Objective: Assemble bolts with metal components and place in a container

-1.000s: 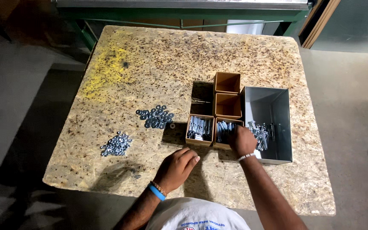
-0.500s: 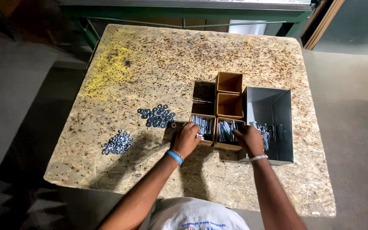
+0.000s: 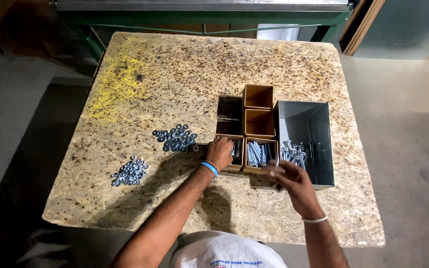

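Two hands work over small cardboard boxes of bolts on a chipboard desk (image 3: 165, 64).

Taking the grey metal bin (image 3: 319, 126) as landmark: the right hand (image 3: 290, 182) hovers at its near-left corner, fingers (image 3: 273, 169) loosely curled; whether they pinch a bolt cannot be told through the blur. The loose bolts (image 3: 294, 151) lie in the bin's near half, just beyond those fingers, tumbled with no common heading. Just left of the bin, a box holds packed bolts (image 3: 257, 153), long axes running away from the person. The left hand (image 3: 219, 153) rests on the next box left (image 3: 235, 155), fingers folded over its rim. The right hand is nearer the bin. Farther left lie a heap of washers (image 3: 176, 138) and a heap of nuts (image 3: 130, 171).
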